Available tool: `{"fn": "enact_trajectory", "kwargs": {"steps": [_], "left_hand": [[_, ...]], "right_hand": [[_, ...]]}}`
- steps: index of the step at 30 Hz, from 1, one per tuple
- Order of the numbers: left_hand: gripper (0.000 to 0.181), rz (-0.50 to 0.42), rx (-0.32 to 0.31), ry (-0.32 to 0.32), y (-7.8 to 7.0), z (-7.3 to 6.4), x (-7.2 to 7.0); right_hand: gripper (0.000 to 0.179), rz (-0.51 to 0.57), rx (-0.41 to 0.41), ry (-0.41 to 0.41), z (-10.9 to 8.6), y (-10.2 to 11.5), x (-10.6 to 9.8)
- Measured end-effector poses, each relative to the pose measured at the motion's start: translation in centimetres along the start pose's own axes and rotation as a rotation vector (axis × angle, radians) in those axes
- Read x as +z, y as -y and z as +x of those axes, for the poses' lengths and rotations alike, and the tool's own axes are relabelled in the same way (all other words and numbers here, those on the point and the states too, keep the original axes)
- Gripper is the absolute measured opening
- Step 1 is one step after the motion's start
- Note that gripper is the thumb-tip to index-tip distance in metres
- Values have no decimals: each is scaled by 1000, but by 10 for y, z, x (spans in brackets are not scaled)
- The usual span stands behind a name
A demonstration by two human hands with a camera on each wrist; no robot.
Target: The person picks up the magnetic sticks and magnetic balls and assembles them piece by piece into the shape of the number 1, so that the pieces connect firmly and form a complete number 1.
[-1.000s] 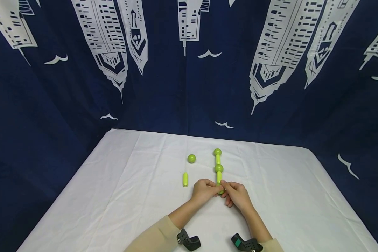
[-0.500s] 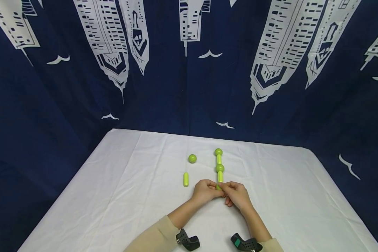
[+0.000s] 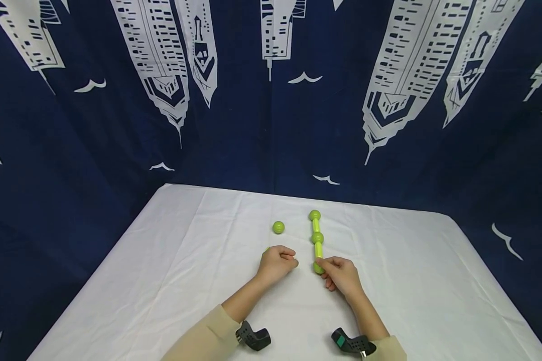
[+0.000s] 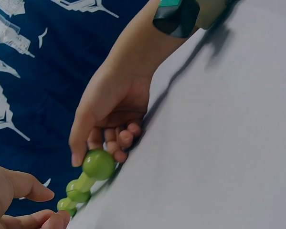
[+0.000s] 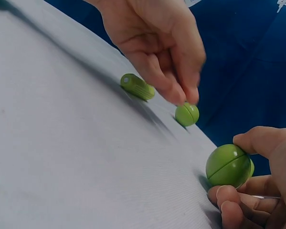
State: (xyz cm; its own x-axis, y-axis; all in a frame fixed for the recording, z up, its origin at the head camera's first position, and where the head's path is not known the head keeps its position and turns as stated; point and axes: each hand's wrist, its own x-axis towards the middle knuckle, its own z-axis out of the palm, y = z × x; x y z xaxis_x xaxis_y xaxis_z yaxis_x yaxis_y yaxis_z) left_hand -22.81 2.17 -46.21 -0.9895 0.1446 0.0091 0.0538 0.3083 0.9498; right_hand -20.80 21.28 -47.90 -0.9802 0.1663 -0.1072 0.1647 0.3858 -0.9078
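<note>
A straight chain of green balls joined by lighter green rods (image 3: 317, 237) lies on the white cloth, pointing away from me. My right hand (image 3: 343, 276) pinches the ball at its near end (image 5: 228, 165) between thumb and fingers. To the left, my left hand (image 3: 275, 263) hovers with bent fingers and nothing held; the left wrist view shows thumb and fingertips apart. Just beyond it lies a loose green rod (image 5: 137, 87), almost wholly covered by this hand in the head view. A loose green ball (image 3: 278, 227) rests farther back, left of the chain.
White cloth covers the table (image 3: 198, 240). Its far edge meets a dark blue curtain (image 3: 271, 125) printed with white buildings and birds. A black camera is strapped at each wrist.
My left hand has let go of the chain's near-end ball and moved left, in front of the loose rod. My right hand still holds that ball; the chain has barely shifted.
</note>
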Motion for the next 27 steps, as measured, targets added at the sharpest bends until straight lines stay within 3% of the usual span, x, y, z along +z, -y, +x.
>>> {"fn": "enact_trajectory", "kwargs": {"steps": [7, 12, 18, 22, 27], "left_hand": [[21, 29, -9, -64, -1, 6, -22], [22, 41, 10, -156, 2, 6, -31], [22, 158, 24, -265, 8, 6, -36], [25, 226, 17, -279, 14, 6, -38], [30, 280, 5, -252, 24, 7, -37]], "right_hand": [[40, 8, 0, -6, 6, -1, -1], [42, 24, 10, -10, 10, -2, 1], [42, 39, 13, -10, 13, -1, 2], [41, 47, 21, -3, 14, 0, 2], [41, 34, 37, -10, 14, 0, 3]]}}
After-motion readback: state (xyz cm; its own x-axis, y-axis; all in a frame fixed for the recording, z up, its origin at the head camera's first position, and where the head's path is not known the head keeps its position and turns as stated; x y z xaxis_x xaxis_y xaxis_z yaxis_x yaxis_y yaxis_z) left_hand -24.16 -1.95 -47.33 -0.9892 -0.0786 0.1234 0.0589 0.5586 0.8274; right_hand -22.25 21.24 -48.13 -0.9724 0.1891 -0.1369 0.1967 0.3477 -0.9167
